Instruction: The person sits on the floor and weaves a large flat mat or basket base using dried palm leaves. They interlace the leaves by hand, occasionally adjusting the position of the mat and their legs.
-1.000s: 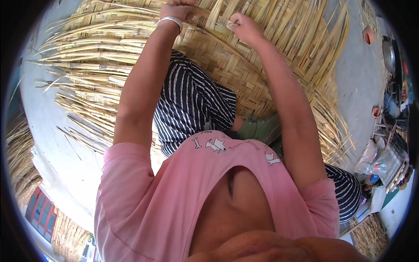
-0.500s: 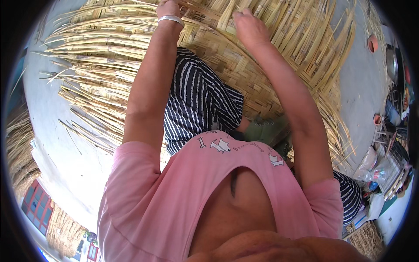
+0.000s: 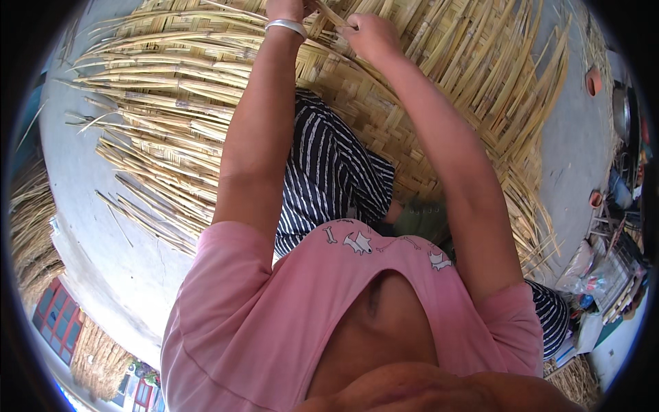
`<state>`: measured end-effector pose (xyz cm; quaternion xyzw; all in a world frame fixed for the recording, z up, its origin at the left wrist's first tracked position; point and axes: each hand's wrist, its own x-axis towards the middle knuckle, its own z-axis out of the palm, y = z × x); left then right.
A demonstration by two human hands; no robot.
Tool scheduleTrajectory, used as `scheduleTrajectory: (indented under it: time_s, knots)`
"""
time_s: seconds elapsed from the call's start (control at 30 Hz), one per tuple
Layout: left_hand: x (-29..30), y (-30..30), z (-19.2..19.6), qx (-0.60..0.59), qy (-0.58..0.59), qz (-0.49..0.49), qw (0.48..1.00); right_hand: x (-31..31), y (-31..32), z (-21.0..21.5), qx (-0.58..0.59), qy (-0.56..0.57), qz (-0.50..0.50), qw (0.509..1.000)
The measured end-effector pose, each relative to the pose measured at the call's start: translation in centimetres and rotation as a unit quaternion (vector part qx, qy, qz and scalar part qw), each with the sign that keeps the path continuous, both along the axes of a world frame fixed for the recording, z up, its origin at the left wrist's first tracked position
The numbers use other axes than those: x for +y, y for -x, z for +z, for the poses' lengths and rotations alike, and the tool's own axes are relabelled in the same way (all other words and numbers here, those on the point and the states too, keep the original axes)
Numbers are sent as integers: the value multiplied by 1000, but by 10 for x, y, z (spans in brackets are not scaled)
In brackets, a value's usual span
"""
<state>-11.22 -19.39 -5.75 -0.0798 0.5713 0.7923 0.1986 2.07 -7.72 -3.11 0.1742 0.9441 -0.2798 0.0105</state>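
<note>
A large woven mat of flat, straw-coloured reed strips lies beneath my hands, with long loose ends fanning out to the left and right. Between the thumb and fingers of my right hand a flat reed strip is pinched; it slants up toward my left hand. My left hand, a silver bangle on its wrist, is beside it at the upper edge of the view. Its fingers look curled, but the picture cuts them off, and what they hold is hidden. My knee in striped trousers rests on the mat.
Grey concrete floor surrounds the mat. Small clay pots stand at the right, near a metal basin and a heap of household things with plastic bags. Bundles of dry stalks lie at the far left.
My hands have come closer together: the right moved left, the left a little right. A strip now shows between them, pinched in the right. The whole view has shifted slightly.
</note>
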Motion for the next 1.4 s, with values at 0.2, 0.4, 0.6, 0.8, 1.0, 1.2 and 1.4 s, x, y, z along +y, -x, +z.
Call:
scheduleTrajectory:
  time_s: [0.2, 0.4, 0.6, 0.8, 1.0, 1.2, 1.4]
  knots:
    - [14, 24, -35, 324, 533, -149, 767, -5, 0, -1, 32, 38, -103, 993]
    - [38, 7, 4, 251, 500, -296, 774, -1, -9, -5, 37, 134, -172, 975]
    - [35, 19, -10, 95, 305, -320, 892, -6, -15, 7, 64, 330, -234, 912]
    - [38, 20, -7, 61, 305, -366, 877, -4, -16, 3, 67, 325, -244, 911]
    - [41, 27, -32, 148, 382, -324, 853, -3, -16, 3, 55, 350, -238, 905]
    - [40, 25, -36, 182, 374, -271, 868, 5, -12, -22, 59, 402, -248, 879]
    - [36, 15, 0, 88, 199, -331, 918, 6, -1, -27, -8, 244, -201, 949]
